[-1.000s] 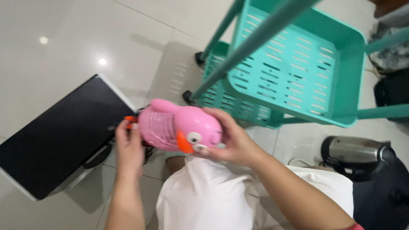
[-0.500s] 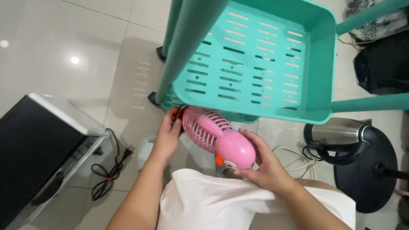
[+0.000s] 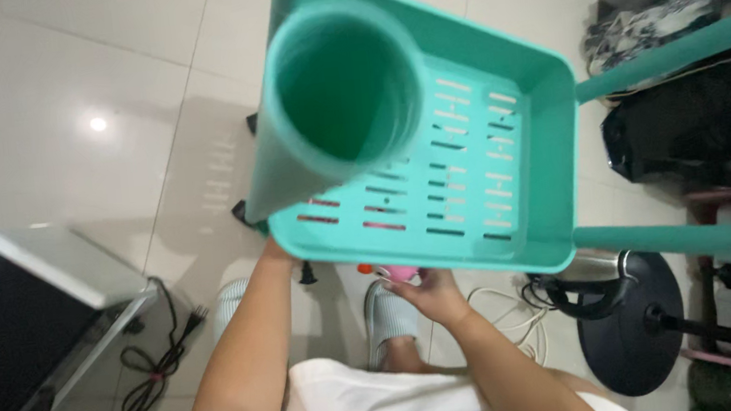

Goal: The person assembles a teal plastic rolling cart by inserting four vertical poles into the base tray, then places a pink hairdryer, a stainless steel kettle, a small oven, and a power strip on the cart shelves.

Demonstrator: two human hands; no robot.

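Both hands under the teal slotted cart tray (image 3: 509,209), right hand (image 3: 423,294) gripping a pink toy (image 3: 397,272) just below its near edge, left hand (image 3: 276,252) hidden behind tray, grip can't tell, tray itself empty, teal tube post (image 3: 329,102) looming up close

My left hand (image 3: 273,252) is hidden under the teal tray (image 3: 544,108), so I can't tell its grip. The pink toy (image 3: 400,272) is mostly hidden there too, showing only as a sliver above my right hand (image 3: 428,293). The picture's left edge cuts off the monitor (image 3: 12,338).
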